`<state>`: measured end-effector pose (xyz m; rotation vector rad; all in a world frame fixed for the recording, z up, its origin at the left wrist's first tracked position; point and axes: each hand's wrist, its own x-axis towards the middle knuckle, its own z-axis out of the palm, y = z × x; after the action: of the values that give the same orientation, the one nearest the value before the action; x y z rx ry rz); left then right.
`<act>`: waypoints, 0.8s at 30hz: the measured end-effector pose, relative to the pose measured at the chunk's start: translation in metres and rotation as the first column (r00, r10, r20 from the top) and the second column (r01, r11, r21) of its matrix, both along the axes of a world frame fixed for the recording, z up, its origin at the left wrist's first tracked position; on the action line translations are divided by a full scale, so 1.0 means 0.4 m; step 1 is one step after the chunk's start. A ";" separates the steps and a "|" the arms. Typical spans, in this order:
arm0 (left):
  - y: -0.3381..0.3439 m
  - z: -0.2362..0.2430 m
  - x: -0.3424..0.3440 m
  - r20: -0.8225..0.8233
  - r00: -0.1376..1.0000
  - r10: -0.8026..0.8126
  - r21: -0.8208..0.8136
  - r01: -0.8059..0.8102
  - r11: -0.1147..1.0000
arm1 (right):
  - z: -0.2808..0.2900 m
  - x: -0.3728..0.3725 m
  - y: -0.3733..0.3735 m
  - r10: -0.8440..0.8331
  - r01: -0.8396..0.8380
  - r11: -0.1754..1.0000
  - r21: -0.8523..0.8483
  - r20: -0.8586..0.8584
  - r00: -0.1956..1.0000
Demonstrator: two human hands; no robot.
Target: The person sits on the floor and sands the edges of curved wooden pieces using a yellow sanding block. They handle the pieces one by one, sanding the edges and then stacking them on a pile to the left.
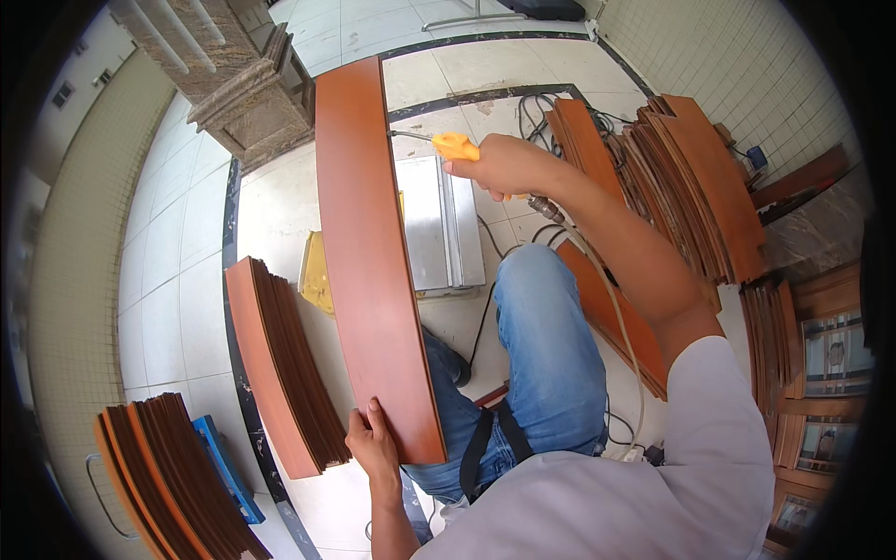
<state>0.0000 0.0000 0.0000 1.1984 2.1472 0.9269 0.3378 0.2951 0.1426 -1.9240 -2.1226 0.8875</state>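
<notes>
A long reddish-brown wooden floorboard lies lengthwise before me, its near end by my lap. My left hand grips its near left corner, thumb on the top face and fingers out of sight beneath. In my right hand is a yellow air blow gun, the fingers closed round its handle. Its thin metal nozzle points left at the board's right edge near the far end, the tip at or very close to the edge. A pale hose runs from the gun's metal coupling down beside my right knee.
Under the board stands a silver metal worktop with a yellow part at its left. Stacked boards stand at left, lower left and right. Black cables trail on the tiles. A stone pillar base rises far left.
</notes>
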 end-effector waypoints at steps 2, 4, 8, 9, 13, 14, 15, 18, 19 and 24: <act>0.003 -0.031 -0.010 0.002 1.000 -0.005 0.026 0.005 1.000 | 0.020 -0.012 0.087 -0.081 0.085 0.996 0.033 -0.108 0.991; -0.023 0.005 -0.021 -0.008 1.000 -0.013 -0.018 0.013 1.000 | 0.049 0.000 0.153 -0.125 0.126 0.992 -0.002 -0.114 0.986; -0.013 0.005 -0.004 0.016 1.000 -0.009 0.002 0.009 1.000 | 0.086 0.007 0.293 -0.161 0.179 0.982 0.060 -0.235 0.959; -0.014 0.011 -0.004 0.014 1.000 -0.017 -0.011 0.017 1.000 | 0.092 -0.005 0.310 -0.172 0.189 0.981 0.051 -0.238 0.956; -0.021 -0.027 -0.030 0.133 0.991 -0.009 -0.034 0.014 0.999 | 0.098 -0.055 0.335 -0.192 0.226 0.973 0.045 -0.380 0.905; -0.017 -0.032 -0.035 0.163 0.986 -0.021 -0.037 0.027 0.999 | 0.087 -0.045 0.335 -0.159 0.190 0.981 0.049 -0.372 0.915; -0.025 -0.034 -0.047 0.239 0.971 -0.019 -0.034 0.028 0.999 | 0.085 -0.078 0.288 -0.152 0.187 0.981 0.049 -0.405 0.902; -0.018 -0.059 -0.052 0.434 0.901 -0.013 -0.014 0.022 1.000 | 0.074 -0.033 0.062 -0.150 0.171 0.985 -0.006 -0.507 0.849; -0.019 -0.064 -0.057 0.457 0.889 0.015 -0.033 0.000 0.999 | 0.045 -0.021 -0.017 -0.188 0.183 0.981 -0.066 -0.557 0.809; -0.055 -0.098 -0.092 0.648 0.756 0.093 -0.089 -0.045 0.995 | -0.100 0.072 -0.379 -0.380 0.301 0.923 -0.241 -0.707 0.597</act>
<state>-0.0369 -0.0222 -0.0394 0.6168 1.6330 1.0937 0.3665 0.1435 0.1026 -1.5076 -1.1892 1.3909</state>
